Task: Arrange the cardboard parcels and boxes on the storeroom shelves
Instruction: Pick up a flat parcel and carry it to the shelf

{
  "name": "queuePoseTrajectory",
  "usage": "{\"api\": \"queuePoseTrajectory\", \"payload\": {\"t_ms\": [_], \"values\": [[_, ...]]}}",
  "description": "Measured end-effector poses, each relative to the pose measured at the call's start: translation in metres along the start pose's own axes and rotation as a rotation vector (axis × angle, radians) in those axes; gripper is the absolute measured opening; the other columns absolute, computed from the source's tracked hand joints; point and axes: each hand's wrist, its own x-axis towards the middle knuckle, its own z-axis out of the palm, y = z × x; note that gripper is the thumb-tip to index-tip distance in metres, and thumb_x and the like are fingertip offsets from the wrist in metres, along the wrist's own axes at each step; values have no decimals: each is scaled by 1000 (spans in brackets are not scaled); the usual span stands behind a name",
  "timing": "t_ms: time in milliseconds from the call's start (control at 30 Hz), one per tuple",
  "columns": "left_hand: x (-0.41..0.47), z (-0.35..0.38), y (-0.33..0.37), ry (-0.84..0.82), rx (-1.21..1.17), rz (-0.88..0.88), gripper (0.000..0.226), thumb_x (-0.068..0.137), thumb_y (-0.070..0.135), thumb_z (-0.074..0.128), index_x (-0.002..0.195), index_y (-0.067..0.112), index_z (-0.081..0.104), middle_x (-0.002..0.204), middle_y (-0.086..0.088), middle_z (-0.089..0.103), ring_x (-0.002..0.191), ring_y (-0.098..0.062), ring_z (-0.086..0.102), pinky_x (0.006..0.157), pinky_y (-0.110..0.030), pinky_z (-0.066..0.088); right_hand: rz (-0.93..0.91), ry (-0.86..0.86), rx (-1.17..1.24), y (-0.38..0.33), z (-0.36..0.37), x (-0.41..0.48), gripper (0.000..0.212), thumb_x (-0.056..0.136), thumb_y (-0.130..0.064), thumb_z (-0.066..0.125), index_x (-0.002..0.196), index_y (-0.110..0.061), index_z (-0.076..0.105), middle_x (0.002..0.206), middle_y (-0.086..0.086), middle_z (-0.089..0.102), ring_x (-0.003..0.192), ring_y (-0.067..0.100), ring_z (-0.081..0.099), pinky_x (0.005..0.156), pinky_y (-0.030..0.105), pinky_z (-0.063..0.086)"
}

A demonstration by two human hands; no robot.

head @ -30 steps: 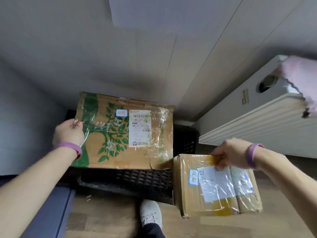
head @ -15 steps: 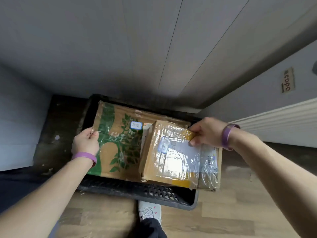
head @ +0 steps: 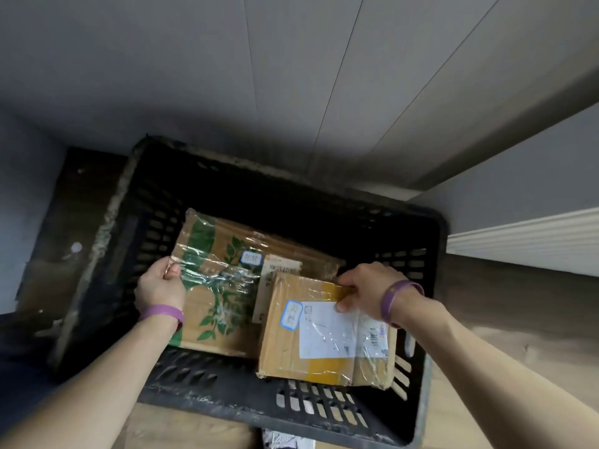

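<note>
A flat cardboard box with a green tree print (head: pixel 223 277) lies inside a black plastic crate (head: pixel 431 286) on the floor. My left hand (head: pixel 160 286) grips its left edge. A smaller brown parcel with a white label and yellow tape (head: pixel 324 332) overlaps the flat box's right side, low in the crate. Its far top edge is held by my right hand (head: pixel 364 291), fingers curled over it. Both wrists wear purple bands.
The crate stands in a corner between grey walls (head: pixel 291 76). A white ribbed panel (head: pixel 525 241) runs along the right. Wooden floor (head: pixel 518 358) shows to the right and in front, with my shoe (head: pixel 285 440) at the bottom edge.
Both boxes have gone down from above the crate's rim into the crate. The smaller parcel moved left over the tree-print box. My view has tilted down toward the crate.
</note>
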Motion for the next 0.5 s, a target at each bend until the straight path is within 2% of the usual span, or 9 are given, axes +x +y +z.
{"api": "queuePoseTrajectory", "payload": {"t_ms": [167, 300, 400, 500], "values": [[29, 10, -8, 72, -61, 15, 28, 102, 13, 54, 126, 8, 68, 122, -16, 68, 114, -37, 61, 96, -36, 45, 43, 32, 139, 16, 27, 26, 17, 87, -39, 70, 102, -32, 72, 92, -11, 69, 90, 13, 63, 82, 33, 54], [35, 24, 9, 137, -112, 30, 29, 103, 10, 51, 128, 6, 65, 126, -17, 66, 118, -35, 60, 93, -31, 42, -6, 136, 161, 12, 11, 35, 16, 89, -38, 68, 103, -33, 71, 89, -14, 64, 91, 13, 62, 81, 31, 53], [31, 33, 15, 193, -84, 29, 31, 103, 12, 49, 128, 10, 66, 125, -18, 67, 116, -38, 60, 96, -36, 45, -43, 211, 137, 5, -11, 42, 15, 91, -36, 67, 105, -34, 68, 92, -11, 63, 93, 15, 60, 80, 30, 50], [29, 33, 13, 168, 22, 85, 30, 103, 14, 46, 124, 14, 67, 120, -21, 67, 111, -43, 59, 93, -41, 46, -39, 219, 135, 4, -22, 47, 8, 93, -33, 66, 101, -33, 66, 93, -9, 64, 97, 19, 62, 80, 30, 48]]}}
